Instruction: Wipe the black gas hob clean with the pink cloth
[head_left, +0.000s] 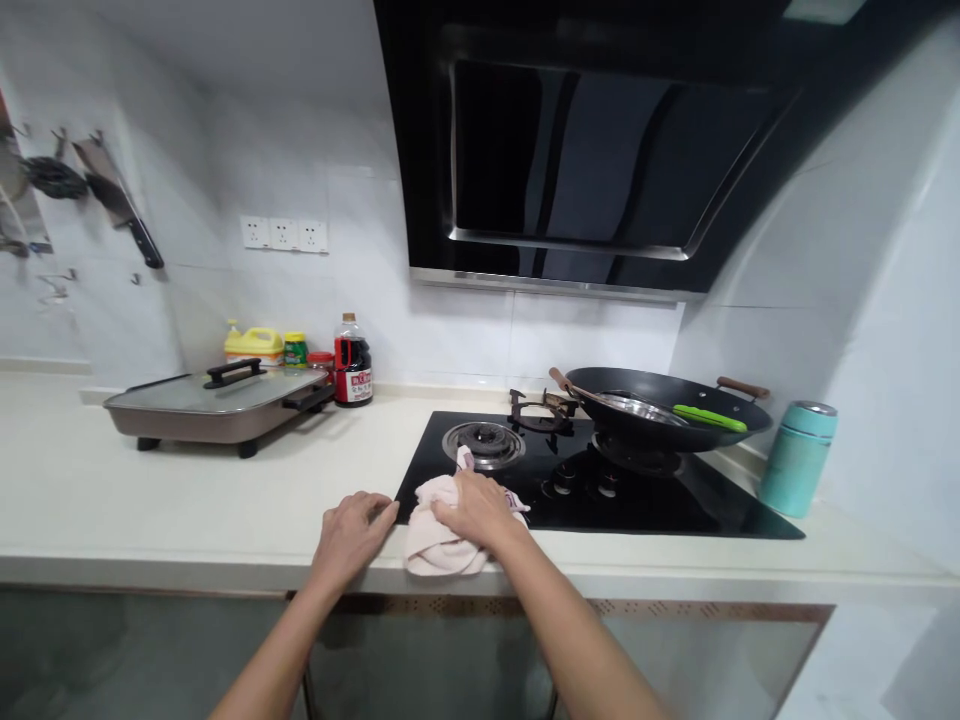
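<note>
My right hand (480, 508) presses a pale pink cloth (444, 540) down on the front left corner of the black glass cooktop (480, 500). Its fingers are closed over the bunched fabric, and part of the cloth drapes onto the counter's front edge. Just left of the cooktop, my left hand (352, 535) rests on the white countertop (300, 500) with nothing in it. Its fingers are loosely bent, the thumb apart from them and near the cooktop's edge. Behind the cloth lies a round ringed burner (484, 443).
A black wok (645, 425) holding a green-handled utensil (709, 417) sits on the right burner. Beside it stands a teal flask (799, 460). To the left are a lidded electric pan (217, 400) and a dark sauce bottle (353, 365). A range hood (570, 170) overhangs the cooktop.
</note>
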